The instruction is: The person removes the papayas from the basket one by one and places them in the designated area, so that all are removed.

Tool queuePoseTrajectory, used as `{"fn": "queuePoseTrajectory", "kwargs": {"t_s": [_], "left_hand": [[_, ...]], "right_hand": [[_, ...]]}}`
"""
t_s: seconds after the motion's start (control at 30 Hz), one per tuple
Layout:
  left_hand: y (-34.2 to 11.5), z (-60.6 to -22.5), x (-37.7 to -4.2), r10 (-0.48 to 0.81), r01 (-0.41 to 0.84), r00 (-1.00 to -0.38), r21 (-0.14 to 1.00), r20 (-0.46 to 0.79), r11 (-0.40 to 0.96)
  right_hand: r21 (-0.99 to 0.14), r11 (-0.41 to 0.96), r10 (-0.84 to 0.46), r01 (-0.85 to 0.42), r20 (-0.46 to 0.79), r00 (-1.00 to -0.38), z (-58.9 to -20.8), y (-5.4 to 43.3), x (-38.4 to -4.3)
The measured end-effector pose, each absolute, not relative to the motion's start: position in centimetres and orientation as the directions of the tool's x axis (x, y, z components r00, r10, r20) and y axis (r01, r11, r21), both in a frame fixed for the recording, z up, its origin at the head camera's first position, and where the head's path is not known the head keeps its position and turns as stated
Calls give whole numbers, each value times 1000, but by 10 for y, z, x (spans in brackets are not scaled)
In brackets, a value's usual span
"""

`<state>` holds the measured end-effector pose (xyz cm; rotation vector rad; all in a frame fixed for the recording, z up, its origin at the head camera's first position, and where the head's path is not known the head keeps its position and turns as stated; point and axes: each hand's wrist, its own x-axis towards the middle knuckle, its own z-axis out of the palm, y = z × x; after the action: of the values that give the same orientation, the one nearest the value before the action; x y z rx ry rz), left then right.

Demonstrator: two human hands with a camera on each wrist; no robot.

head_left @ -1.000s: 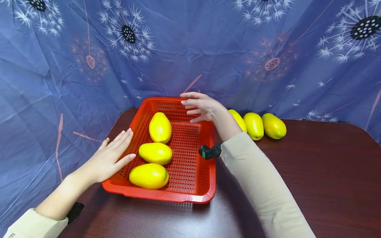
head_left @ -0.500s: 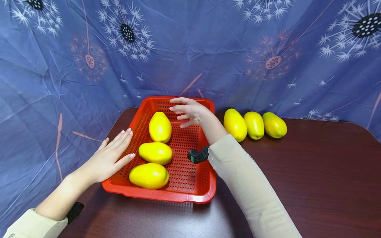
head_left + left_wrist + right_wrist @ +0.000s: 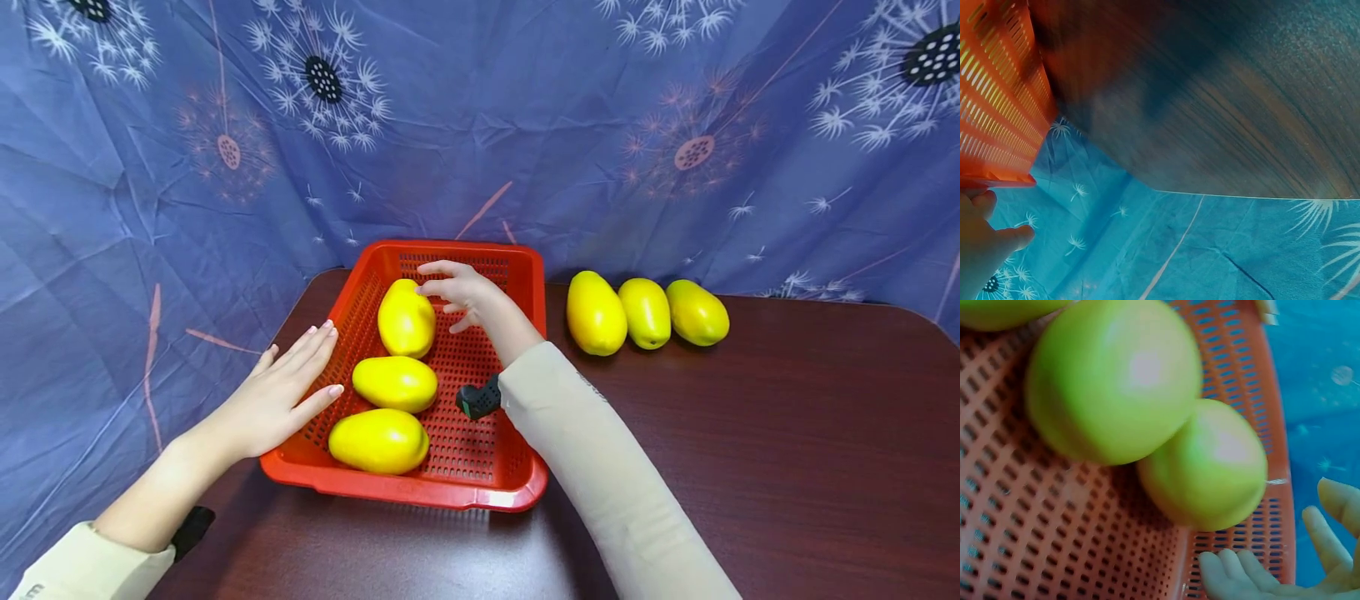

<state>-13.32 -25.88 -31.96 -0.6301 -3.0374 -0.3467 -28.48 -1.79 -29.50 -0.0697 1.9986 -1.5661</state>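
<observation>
A red plastic basket with slotted walls holds three yellow mangoes: one at the back, one in the middle and one at the front. My left hand lies with straight fingers on the basket's left rim, its thumb pointing inward. Over the back of the basket is my right hand, fingers spread and slightly bent, just right of the back mango and holding nothing. The right wrist view shows its fingers apart from the mangoes. Whether a fingertip touches the back mango cannot be told from the head view.
Three more mangoes stand in a row right of the basket: a large one, a middle one and a greener one. All rest on a dark wooden table. A blue dandelion-print cloth hangs behind.
My right hand has moved left and slightly down, from above the basket's right rear rim toward the back mango. My left hand and the mangoes have stayed put.
</observation>
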Motion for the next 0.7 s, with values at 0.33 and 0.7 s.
{"fn": "queuePoseTrajectory", "kwargs": {"t_s": [0.33, 0.7], "left_hand": [[-261, -321, -132, 388, 392, -920, 215, 60, 895], [-259, -319, -132, 389, 394, -919, 203, 64, 896]], "right_hand": [[-896, 333, -406, 295, -418, -813, -308, -34, -283], [-883, 361, -427, 299, -442, -789, -317, -43, -286]]}}
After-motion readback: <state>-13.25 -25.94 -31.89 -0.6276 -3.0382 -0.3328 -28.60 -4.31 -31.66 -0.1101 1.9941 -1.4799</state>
